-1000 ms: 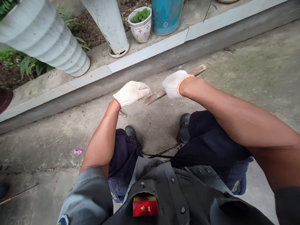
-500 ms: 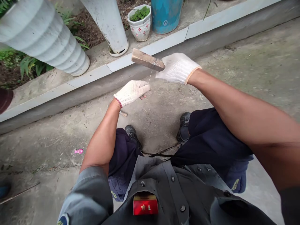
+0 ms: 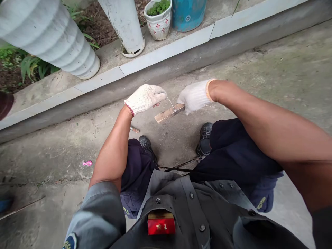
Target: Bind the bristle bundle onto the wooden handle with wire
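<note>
My right hand (image 3: pixel 194 97), in a white knitted glove, is closed round one end of a short wooden block (image 3: pixel 166 114). Thin line or wire (image 3: pixel 170 101) is wound about the block near that end, and a strand of it runs up to my left hand. My left hand (image 3: pixel 147 98), gloved too, pinches this strand between thumb and fingers, just left of and above the block. Some bare fingertips show under the left glove. On the ground below my left wrist lies a small stick-like piece (image 3: pixel 135 129).
A low ledge (image 3: pixel 166 57) crosses ahead, bearing a ribbed white planter (image 3: pixel 59 38), a plain white one (image 3: pixel 124 26), a small flowered pot (image 3: pixel 158 26) and a blue container (image 3: pixel 188 15). A pink object (image 3: pixel 87 163) and a thin stick (image 3: pixel 23 207) lie on the concrete at left.
My right hand has swung down with the block, whose free end now points down-left instead of up-left. My left hand has stayed almost in place, holding the strand.
</note>
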Demonstrator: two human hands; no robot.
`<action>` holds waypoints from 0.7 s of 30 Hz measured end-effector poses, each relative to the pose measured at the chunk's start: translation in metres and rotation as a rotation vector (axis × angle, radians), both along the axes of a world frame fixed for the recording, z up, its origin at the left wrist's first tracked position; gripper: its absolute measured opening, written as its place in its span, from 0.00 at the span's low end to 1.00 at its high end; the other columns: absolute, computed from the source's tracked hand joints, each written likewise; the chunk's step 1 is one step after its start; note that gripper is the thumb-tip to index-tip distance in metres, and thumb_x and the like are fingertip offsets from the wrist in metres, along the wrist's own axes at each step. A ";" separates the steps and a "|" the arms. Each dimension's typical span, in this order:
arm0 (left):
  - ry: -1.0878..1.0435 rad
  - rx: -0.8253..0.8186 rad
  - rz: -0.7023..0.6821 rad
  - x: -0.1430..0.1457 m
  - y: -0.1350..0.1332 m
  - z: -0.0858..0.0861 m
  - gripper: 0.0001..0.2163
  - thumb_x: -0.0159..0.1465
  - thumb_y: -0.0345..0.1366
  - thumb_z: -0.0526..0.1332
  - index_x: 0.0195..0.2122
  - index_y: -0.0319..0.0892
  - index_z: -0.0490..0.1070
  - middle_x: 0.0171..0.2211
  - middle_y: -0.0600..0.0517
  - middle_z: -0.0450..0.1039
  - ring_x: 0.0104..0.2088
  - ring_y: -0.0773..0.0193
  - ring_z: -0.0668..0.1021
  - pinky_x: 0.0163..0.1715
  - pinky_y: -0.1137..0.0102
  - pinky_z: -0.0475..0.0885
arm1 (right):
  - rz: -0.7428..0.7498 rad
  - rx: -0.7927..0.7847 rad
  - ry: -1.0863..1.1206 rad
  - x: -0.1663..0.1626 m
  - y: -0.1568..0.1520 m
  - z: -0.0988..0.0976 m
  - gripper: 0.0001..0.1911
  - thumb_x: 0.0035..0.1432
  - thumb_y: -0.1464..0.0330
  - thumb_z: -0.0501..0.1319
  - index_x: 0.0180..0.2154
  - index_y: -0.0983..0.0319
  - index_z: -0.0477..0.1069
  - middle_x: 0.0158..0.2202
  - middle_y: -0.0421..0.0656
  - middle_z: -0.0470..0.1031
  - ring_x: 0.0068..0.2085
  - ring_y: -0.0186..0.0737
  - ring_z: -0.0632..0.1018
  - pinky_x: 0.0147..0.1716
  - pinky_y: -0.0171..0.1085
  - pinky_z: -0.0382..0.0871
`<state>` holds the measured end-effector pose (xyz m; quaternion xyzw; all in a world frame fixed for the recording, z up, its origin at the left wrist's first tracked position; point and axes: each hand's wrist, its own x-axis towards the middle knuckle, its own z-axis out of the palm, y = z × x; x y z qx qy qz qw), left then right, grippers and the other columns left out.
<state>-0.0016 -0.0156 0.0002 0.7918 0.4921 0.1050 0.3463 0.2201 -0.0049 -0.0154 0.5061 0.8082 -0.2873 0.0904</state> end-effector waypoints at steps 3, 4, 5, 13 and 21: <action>-0.034 -0.024 -0.003 -0.003 0.001 -0.002 0.10 0.63 0.39 0.59 0.33 0.42 0.79 0.26 0.52 0.77 0.29 0.64 0.78 0.32 0.70 0.72 | 0.316 -0.021 0.060 0.008 0.001 0.014 0.14 0.52 0.59 0.70 0.27 0.62 0.73 0.20 0.36 0.69 0.24 0.30 0.64 0.28 0.34 0.56; -0.046 -0.033 0.003 -0.003 0.001 -0.003 0.10 0.64 0.39 0.59 0.34 0.41 0.79 0.27 0.51 0.78 0.29 0.64 0.78 0.32 0.70 0.72 | 0.262 -0.005 0.120 0.010 0.002 0.019 0.15 0.54 0.57 0.69 0.28 0.61 0.73 0.21 0.37 0.71 0.24 0.30 0.65 0.27 0.34 0.57; -0.057 -0.038 0.014 -0.002 0.001 -0.003 0.11 0.64 0.40 0.59 0.34 0.41 0.79 0.28 0.51 0.78 0.29 0.64 0.78 0.32 0.71 0.72 | 0.190 -0.008 0.178 0.012 0.003 0.025 0.15 0.56 0.56 0.67 0.30 0.61 0.73 0.23 0.38 0.72 0.24 0.31 0.66 0.27 0.34 0.58; -0.074 -0.016 0.069 0.007 0.003 -0.005 0.12 0.67 0.39 0.56 0.38 0.40 0.78 0.29 0.49 0.78 0.28 0.66 0.78 0.34 0.71 0.73 | -0.140 0.112 0.188 0.006 0.012 0.039 0.14 0.66 0.56 0.57 0.37 0.61 0.69 0.28 0.44 0.74 0.31 0.37 0.72 0.34 0.37 0.62; -0.032 -0.056 0.017 0.013 0.000 -0.008 0.12 0.65 0.38 0.57 0.39 0.40 0.79 0.26 0.50 0.76 0.25 0.65 0.76 0.30 0.69 0.71 | -0.318 0.498 -0.024 0.008 0.032 0.014 0.23 0.65 0.51 0.51 0.51 0.57 0.71 0.45 0.55 0.77 0.50 0.56 0.74 0.46 0.50 0.65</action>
